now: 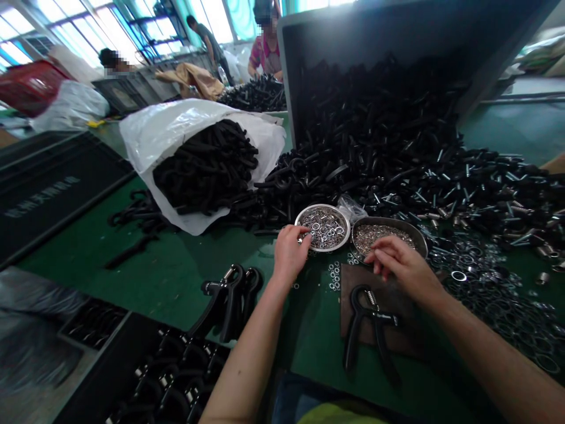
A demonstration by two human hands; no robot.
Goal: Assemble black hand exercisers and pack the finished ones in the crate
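My left hand is at the left rim of a round bowl filled with small shiny metal rings and nuts. Its thumb and fingers are drawn together around a small glint of metal too tiny to name. Over the front of a darker bowl of fine metal parts is my right hand, its fingertips pinched; what they hold, if anything, is hidden. Below it, a black hand grip strengthener with a coil spring lies partly on a brown pad. More assembled grip strengtheners stand left of my left forearm.
A big grey bin spills black handles across the green table. A white sack holds more handles. Screws, springs and metal rings spread at right. A crate of grip strengtheners sits lower left. Several people work behind.
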